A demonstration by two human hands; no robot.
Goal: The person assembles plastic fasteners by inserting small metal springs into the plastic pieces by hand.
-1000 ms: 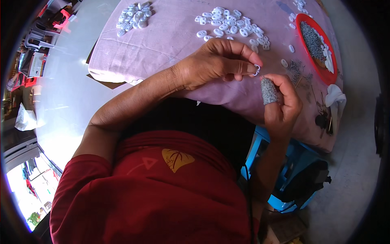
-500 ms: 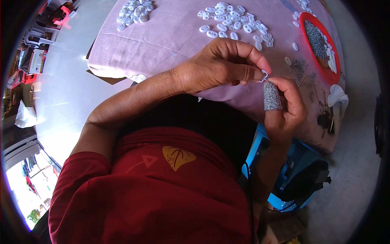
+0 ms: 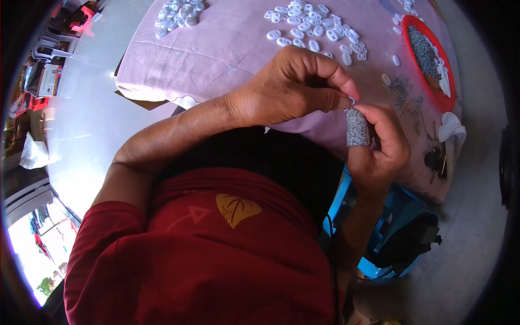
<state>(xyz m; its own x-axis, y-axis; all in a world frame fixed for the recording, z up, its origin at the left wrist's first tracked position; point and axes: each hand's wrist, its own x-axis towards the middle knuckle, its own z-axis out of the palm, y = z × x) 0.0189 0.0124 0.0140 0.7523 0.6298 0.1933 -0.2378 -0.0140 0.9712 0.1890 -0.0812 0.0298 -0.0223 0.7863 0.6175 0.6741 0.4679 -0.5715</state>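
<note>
Above the table's near edge, my left hand [image 3: 303, 89] pinches a small white plastic piece [image 3: 352, 101] between thumb and forefinger. Mostly the fingertips cover it. My right hand [image 3: 382, 138] meets it from the right, its fingertips closed against the piece. A grey knitted finger sleeve [image 3: 357, 128] covers the right thumb. Whatever those right fingertips hold is too small and hidden to name. Beyond the hands lies a spread of white oval two-holed plastic pieces [image 3: 315, 24]. Small loose grey screws [image 3: 401, 89] are scattered to the right of my hands.
A red basin [image 3: 449, 103] holds many grey screws and some white pieces. Another pile of white pieces [image 3: 179, 13] sits far left on the pink tablecloth [image 3: 216, 59]. A white cloth [image 3: 451, 128] and thin tools lie at the right edge, above a blue plastic stool [image 3: 374, 269].
My right thumb and fingertips have moved slightly left and up against the white piece, which is now more covered. The left hand's grip stays much the same.
</note>
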